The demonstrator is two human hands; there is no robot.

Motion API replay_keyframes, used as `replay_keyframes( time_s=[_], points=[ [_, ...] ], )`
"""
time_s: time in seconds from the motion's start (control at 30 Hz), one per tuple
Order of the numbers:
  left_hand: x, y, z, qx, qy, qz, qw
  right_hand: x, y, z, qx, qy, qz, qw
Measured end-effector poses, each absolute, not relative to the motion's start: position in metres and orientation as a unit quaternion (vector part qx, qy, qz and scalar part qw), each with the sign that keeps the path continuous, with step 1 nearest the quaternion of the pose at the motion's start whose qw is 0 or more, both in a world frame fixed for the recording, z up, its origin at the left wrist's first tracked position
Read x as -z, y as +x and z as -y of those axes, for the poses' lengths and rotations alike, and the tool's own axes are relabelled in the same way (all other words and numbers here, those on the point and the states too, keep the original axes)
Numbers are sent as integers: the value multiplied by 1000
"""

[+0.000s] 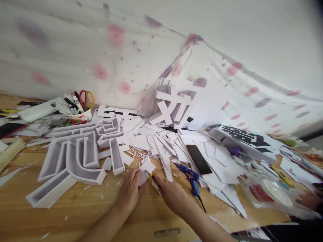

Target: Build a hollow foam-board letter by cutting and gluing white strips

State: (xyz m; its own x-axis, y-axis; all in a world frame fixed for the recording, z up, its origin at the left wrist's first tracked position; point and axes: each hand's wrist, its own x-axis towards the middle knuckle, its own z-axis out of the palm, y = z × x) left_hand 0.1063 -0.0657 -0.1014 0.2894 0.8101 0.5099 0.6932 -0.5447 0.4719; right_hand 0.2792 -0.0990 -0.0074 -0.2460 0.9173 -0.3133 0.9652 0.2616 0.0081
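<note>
At the front middle of the table, my left hand is closed on a small piece of white foam board. My right hand grips a yellow and black utility knife, its tip at the piece's right side. Left of my hands lies a large hollow white character with upright strip walls, and a separate narrow open box belongs beside it. A blue hot glue gun rests to the right of my right hand, its black cable running toward me.
White board offcuts cover the middle of the wooden table. A black phone lies on them. Behind stands a white character; at left, a cup holds pens and scissors. Another person's hand shows at far right near tape rolls.
</note>
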Motion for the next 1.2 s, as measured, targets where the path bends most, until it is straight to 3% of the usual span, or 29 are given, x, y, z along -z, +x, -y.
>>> replay_keyframes(
  time_s=[0.83,1.1,1.2],
  points=[
    [104,104,61,-412,793,-444,66,25,294,119,79,624,-764,142],
    [104,104,57,-458,771,-439,49,17,311,122,136,650,-747,26],
    [103,105,57,-488,751,-442,36,19,312,118,94,695,-711,49]
  ],
)
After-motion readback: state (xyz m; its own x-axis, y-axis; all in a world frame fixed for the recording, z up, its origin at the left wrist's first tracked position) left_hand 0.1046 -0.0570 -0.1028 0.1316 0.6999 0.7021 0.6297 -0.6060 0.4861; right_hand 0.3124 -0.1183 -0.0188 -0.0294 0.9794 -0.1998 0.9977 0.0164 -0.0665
